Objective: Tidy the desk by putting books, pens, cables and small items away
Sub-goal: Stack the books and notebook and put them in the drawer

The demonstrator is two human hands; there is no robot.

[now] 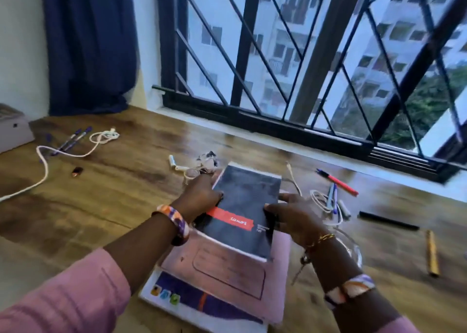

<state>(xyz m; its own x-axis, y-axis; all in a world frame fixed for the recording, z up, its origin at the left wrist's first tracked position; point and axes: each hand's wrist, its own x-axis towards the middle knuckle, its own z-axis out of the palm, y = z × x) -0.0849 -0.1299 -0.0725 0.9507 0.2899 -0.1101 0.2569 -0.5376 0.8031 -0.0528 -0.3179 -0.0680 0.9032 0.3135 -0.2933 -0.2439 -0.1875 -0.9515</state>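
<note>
Both hands grip a black book (246,206) by its long edges, left hand (202,196) and right hand (293,216) opposite, atop a pink book (235,277) on the wooden surface (113,193).

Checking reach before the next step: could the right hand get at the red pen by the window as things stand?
Probably yes, once free. The right hand now holds the black book; the red pen lies uncovered on the desk beyond the coiled white cable.

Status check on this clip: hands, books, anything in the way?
Left hand and right hand grip black book's sides. Book atop pink book, stack forming. Pens, white cable loose to right.
</note>
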